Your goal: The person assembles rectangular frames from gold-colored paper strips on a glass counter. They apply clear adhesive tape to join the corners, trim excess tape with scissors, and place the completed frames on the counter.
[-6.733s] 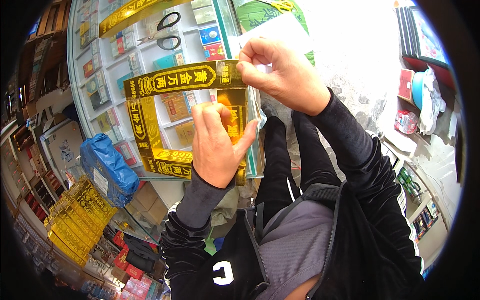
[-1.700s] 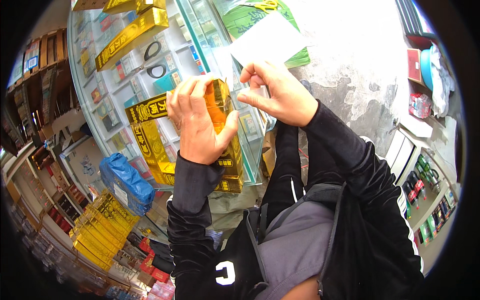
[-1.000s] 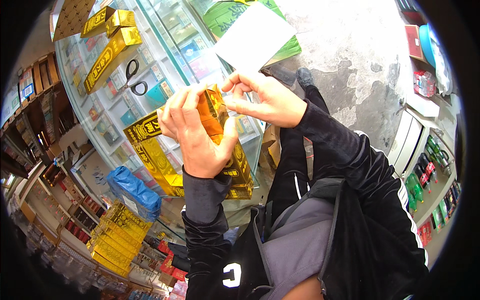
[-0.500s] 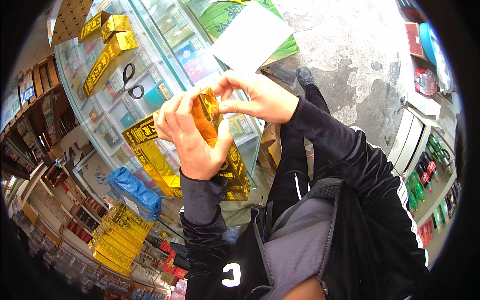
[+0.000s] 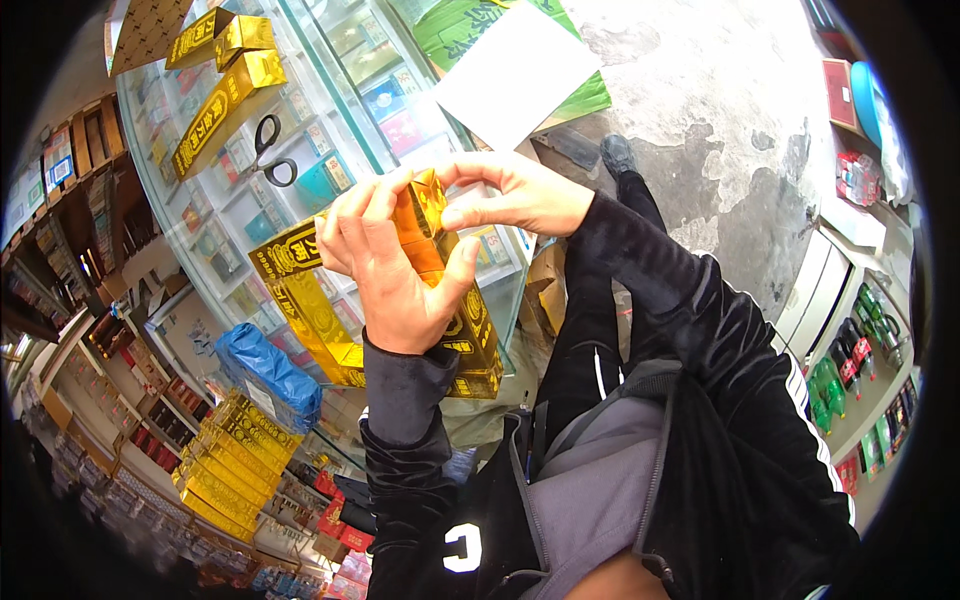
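Note:
A long gold-and-black carton (image 5: 473,345) stands tilted on the glass counter, its upper end showing shiny orange-gold surfaces. My left hand (image 5: 385,275) wraps over its upper part, thumb on the near side and fingers on the far side. With thumb and forefinger, my right hand (image 5: 525,195) grips the carton's top end by the folded gold flap. Against it, under my left hand, an opened gold carton piece (image 5: 310,325) lies on the glass. Black-handled scissors (image 5: 270,152) lie farther left, their blades hard to make out.
The glass display counter (image 5: 345,90) holds rows of small packs. More gold cartons (image 5: 228,112) lie at its far left. A white sheet (image 5: 518,75) rests on a green bag (image 5: 585,100). Blue wrapped bundle (image 5: 268,375) and stacked gold boxes (image 5: 232,465) sit lower left. Bottles (image 5: 828,385) line a right shelf.
The whole view has shifted slightly. Both hands stay on the carton, and the right fingers have moved a little along its top end.

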A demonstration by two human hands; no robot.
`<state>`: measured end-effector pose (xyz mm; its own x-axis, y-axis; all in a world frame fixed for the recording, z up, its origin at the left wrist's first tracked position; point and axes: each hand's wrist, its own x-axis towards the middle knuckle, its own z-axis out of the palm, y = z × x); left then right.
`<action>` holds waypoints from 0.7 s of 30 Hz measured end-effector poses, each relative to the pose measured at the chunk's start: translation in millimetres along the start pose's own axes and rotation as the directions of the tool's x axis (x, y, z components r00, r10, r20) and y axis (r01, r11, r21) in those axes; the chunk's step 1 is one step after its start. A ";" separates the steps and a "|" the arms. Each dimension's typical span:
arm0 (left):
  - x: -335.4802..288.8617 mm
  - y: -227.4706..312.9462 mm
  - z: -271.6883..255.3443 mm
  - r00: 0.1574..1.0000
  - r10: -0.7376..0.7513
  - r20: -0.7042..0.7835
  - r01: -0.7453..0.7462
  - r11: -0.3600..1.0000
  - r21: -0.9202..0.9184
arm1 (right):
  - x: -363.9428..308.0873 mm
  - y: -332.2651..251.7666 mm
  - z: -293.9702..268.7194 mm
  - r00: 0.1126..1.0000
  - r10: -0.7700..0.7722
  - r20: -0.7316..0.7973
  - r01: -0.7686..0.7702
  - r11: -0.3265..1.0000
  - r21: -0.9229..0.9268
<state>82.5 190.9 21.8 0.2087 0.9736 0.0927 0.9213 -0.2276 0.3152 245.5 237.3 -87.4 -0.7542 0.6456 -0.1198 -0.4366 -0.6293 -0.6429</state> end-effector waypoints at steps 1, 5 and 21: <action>0.3 0.2 0.6 1.000 -0.004 -0.004 0.004 1.000 -0.005 | 0.3 1.8 -2.1 0.999 -0.043 0.012 0.043 0.999 -0.022; 1.1 0.2 2.4 1.000 -0.014 -0.018 0.014 0.999 -0.031 | -1.3 7.3 -8.0 0.992 -0.123 -0.003 0.121 0.977 -0.176; 0.8 12.9 -49.7 0.971 -0.024 -0.236 -0.030 0.975 -0.220 | -15.6 -64.3 69.2 0.994 -0.001 -0.110 -0.014 0.991 -0.130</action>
<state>78.3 187.8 72.9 0.1033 0.9465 0.3058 0.8200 -0.2550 0.5124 251.4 237.8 8.2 -0.6952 0.6898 -0.2021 -0.3590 -0.5768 -0.7338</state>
